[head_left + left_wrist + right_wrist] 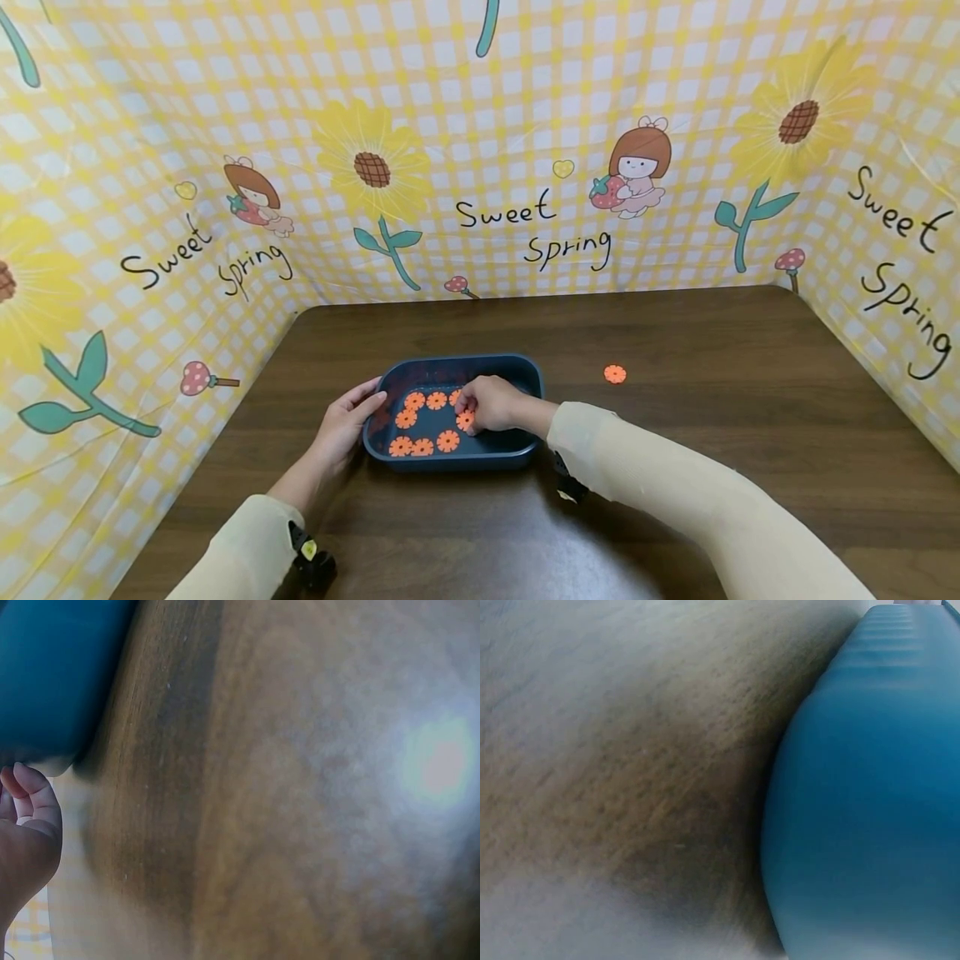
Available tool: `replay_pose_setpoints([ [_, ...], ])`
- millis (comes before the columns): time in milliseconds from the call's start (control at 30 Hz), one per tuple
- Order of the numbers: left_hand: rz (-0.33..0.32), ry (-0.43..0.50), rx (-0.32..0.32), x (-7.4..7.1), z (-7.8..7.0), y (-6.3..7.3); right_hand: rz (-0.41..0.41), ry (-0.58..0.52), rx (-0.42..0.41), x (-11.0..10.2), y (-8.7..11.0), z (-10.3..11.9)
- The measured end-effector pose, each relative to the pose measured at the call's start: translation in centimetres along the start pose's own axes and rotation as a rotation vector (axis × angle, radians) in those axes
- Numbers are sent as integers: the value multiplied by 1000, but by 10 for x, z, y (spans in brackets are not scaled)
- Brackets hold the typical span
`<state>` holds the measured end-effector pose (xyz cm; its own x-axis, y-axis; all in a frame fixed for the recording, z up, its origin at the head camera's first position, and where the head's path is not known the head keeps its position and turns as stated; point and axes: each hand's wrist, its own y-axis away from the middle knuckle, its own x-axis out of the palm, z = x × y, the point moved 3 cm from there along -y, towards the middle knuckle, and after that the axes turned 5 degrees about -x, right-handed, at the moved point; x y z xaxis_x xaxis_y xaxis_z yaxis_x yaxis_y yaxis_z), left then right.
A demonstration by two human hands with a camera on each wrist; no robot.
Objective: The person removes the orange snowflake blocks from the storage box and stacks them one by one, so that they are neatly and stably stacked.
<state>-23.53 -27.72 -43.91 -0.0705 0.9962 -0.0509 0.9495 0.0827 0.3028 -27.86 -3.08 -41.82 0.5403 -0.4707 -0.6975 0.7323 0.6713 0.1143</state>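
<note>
A dark blue rectangular box (450, 461) with rounded corners sits on the table, several orange notched discs (447, 441) lying flat on its floor. At the box's left end my left hand (341, 429) grips the wall, thumb at the rim and fingers on the outside. My right hand (491, 404) reaches over the right side into the box. Its bent fingers pinch an orange disc (466, 419), partly covered by the fingertips. In the left wrist view, my left hand (30, 825) shows at the box's corner; the right wrist view has only the box's outer wall (870, 795).
One more orange disc (615, 374) lies on the brown wooden table (675, 333), to the right of the box. A yellow checked cloth (480, 150) with printed flowers hangs along the back and both sides of the table.
</note>
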Motion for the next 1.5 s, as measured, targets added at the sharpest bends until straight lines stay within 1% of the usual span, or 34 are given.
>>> replay_pose_setpoints([
  [267,2,1,-4,0,0,0,7,-22,-22,0,-1,-1],
  [533,2,10,-15,-1,1,0,-10,-23,-23,0,-3,-3],
  [700,4,13,-22,-2,2,-1,-8,12,-28,0,-4,-2],
  [800,2,13,-24,-2,2,-1,-13,20,-14,-1,-4,-2],
  [933,6,17,-23,-2,2,-1,-15,-15,6,-2,-4,-3],
  [1033,10,20,-21,-2,1,-1,-11,-36,3,-2,-4,-3],
  [1267,-1,15,-28,-2,2,0,9,-152,1,0,-4,-2],
  [1367,-3,9,-32,-2,1,0,11,-164,-5,-1,-4,-1],
  [1500,3,4,-33,-2,0,0,-7,-182,-12,-4,-2,1],
])
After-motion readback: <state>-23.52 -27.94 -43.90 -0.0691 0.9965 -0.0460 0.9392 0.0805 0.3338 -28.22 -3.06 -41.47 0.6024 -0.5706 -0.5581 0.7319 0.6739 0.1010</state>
